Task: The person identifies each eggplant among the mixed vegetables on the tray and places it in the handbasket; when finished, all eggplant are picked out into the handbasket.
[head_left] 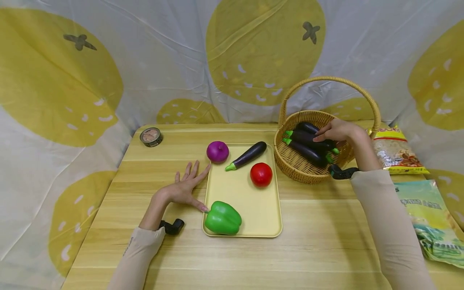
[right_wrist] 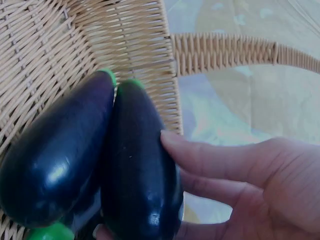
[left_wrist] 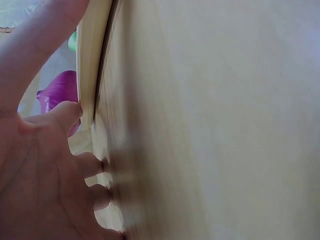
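My right hand [head_left: 340,131] reaches into the wicker basket [head_left: 295,174] and grips an eggplant [right_wrist: 140,160], its thumb along one side and fingertips curled under the other. Beside it in the right wrist view lies another eggplant [right_wrist: 60,150]; more are partly hidden below. Fingers spread, my left hand [head_left: 183,191] touches the left edge of the pale yellow tray [head_left: 250,211]. Its thumb tip is by a green bell pepper [head_left: 222,218] and its index fingertip near a purple onion [head_left: 217,152]. On the tray are also a single eggplant [head_left: 248,156] and a red tomato [head_left: 261,175].
A small round can [head_left: 151,137] stands at the table's back left. Right of the basket lie a yellow-and-clear food bag [head_left: 396,152] and a green printed bag [head_left: 431,217]. The basket's tall handle [head_left: 330,79] arches above it. A fruit-patterned cloth [head_left: 174,60] hangs behind the table.
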Tool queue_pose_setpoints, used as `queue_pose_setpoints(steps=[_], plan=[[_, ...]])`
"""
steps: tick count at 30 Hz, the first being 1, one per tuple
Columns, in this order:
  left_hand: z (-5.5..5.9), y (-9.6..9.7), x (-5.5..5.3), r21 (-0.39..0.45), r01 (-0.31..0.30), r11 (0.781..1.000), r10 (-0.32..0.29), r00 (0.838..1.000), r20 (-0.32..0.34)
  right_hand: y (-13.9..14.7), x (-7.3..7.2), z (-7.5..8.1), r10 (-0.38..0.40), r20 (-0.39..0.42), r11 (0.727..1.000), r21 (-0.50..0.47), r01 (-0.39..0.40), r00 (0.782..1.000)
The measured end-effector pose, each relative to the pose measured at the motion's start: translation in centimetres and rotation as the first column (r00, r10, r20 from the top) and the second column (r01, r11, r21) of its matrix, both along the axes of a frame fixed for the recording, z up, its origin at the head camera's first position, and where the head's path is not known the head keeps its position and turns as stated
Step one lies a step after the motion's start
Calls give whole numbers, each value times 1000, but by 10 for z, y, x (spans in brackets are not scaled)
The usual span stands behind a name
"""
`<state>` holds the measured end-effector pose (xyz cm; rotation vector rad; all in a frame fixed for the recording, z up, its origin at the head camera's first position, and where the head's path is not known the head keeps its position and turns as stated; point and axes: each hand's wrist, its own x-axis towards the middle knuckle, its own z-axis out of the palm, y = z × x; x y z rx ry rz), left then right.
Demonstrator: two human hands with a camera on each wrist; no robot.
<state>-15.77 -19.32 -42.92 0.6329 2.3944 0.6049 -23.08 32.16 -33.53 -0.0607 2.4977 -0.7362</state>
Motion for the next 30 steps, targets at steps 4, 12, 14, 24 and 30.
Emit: queue_pose_setpoints(steps=[4,12,14,24,30], plan=[[0,0,0,8,3,1000,-3,1000,-6,0,0,0,6,1,1000,24,-6,1000],[-1,-1,0,8,-2,1000,2,1000,5,1,-4,-3,-42,31,999,-17,42,999],[-1,-1,0,10,-3,1000,3,1000,5,1,-5,-5,-38,21,999,0,38,999],[0,0,0,10,0,1000,0,1000,4,-1,-7,-9,-21,58,1000,2,21,998],[0,0,1,5,-3,1000,3,1000,0,1,-10,-15,-15,77,999,-41,18,997]])
